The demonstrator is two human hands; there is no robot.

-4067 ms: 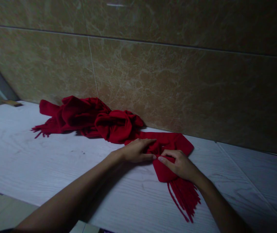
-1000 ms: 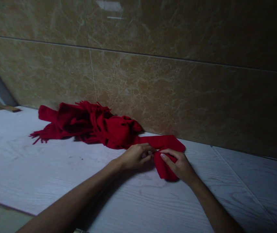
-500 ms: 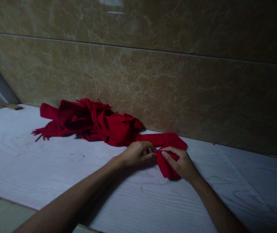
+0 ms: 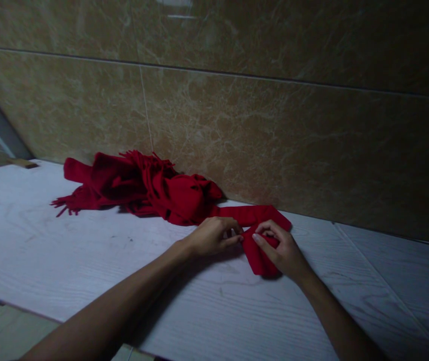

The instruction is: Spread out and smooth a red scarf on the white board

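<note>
A flat red cloth strip [image 4: 254, 254] lies folded on the white board, its far part bending back toward the wall. My left hand [image 4: 214, 235] pinches the strip's left edge between thumb and fingertips. My right hand [image 4: 284, 250] rests over the strip from the right, thumb and forefinger drawn together at its upper surface; its other fingers curl out of sight. Left of both hands, a crumpled red scarf [image 4: 184, 198] with fringed ends is heaped against the wall. The strip's far end meets this heap, and whether they are one piece I cannot tell.
A brown marbled tile wall [image 4: 237, 130] rises directly behind the white wood-grain board [image 4: 86, 260]. A small wooden block [image 4: 24, 163] sits at the board's far left corner, by a grey metal post [image 4: 1, 120]. Pale floor tiles [image 4: 3, 326] show below the front edge.
My right hand's fingers have lifted and bent, drawing back slightly from the fold beside my left hand. My left hand and the heaped scarf stay put; the view shifts slightly.
</note>
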